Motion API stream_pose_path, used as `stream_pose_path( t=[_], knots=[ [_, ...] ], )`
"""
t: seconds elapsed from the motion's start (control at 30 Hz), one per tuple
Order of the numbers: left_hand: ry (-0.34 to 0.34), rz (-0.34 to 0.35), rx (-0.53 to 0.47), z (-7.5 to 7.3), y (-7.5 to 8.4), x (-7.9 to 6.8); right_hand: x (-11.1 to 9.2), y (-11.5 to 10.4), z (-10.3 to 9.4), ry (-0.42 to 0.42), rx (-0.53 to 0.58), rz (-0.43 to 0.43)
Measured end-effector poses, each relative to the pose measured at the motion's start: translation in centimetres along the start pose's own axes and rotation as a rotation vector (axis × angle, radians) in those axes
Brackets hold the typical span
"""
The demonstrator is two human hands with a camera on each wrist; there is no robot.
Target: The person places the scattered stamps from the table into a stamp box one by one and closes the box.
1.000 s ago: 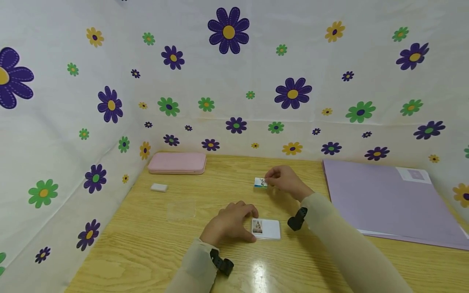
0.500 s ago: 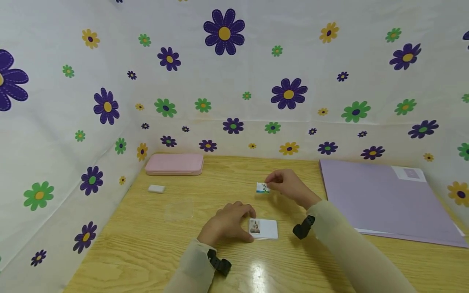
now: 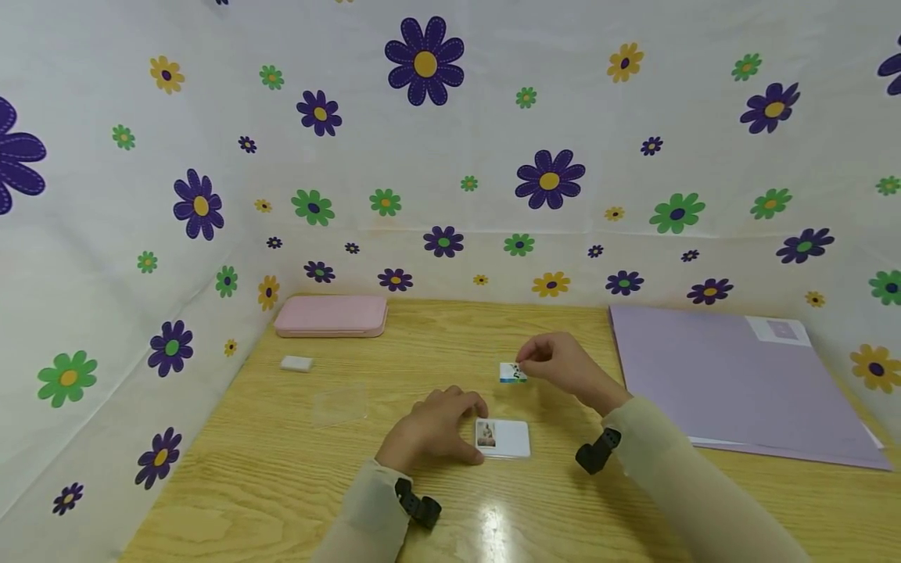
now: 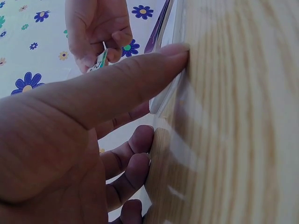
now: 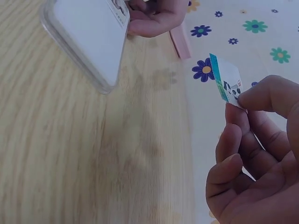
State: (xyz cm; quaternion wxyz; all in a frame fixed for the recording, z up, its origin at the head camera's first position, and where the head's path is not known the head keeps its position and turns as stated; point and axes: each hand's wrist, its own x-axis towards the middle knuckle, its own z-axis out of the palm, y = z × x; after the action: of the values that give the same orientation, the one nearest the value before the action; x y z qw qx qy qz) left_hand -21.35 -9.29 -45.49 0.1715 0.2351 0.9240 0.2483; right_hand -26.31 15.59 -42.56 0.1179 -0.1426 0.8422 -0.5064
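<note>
Right hand [image 3: 565, 369] pinches small card [image 3: 509, 373], grip closed at edge, above table [image 3: 239, 469]. Left hand [image 3: 435, 426], grip half open, holds end of white case [image 3: 512, 439] (photo [image 3: 486, 433] shows there).

No text is readable, even on the stamp [image 5: 229, 80].

My right thumb [image 5: 271, 96] hides one corner of the picture card [image 5: 225, 77], its red mark [image 5: 238, 83] too small to read. The label [image 3: 781, 331] at the lilac folder's [image 3: 732, 383] far right corner is unreadable; the table's [image 3: 232, 477] near edge is cropped.
</note>
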Motion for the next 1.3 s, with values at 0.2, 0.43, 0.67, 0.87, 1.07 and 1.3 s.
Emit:
stream_pose_path(
  t=[0.2,0.43,0.67,0.87,1.07,1.3],
  knots=[
    [-0.001,0.003,-0.005,0.0,-0.2,0.1,-1.0,0.0,0.0,-0.037,-0.023,0.011],
    [-0.005,0.003,-0.011,0.1,-0.2,0.1,-1.6,0.9,0.1,-0.084,-0.040,0.035],
    [-0.005,0.004,-0.008,0.0,0.0,0.0,-2.4,1.4,0.8,-0.141,-0.064,0.010],
    [-0.003,0.011,-0.002,-0.2,0.1,-0.1,-2.9,1.4,1.6,-0.175,-0.098,-0.035],
    [-0.005,0.012,-0.002,-0.3,0.2,-0.2,-3.2,1.6,2.3,-0.203,-0.126,-0.049],
    [0.000,0.019,-0.004,-0.2,0.1,-0.1,-3.6,1.7,2.8,-0.193,-0.211,-0.078]
  ],
)
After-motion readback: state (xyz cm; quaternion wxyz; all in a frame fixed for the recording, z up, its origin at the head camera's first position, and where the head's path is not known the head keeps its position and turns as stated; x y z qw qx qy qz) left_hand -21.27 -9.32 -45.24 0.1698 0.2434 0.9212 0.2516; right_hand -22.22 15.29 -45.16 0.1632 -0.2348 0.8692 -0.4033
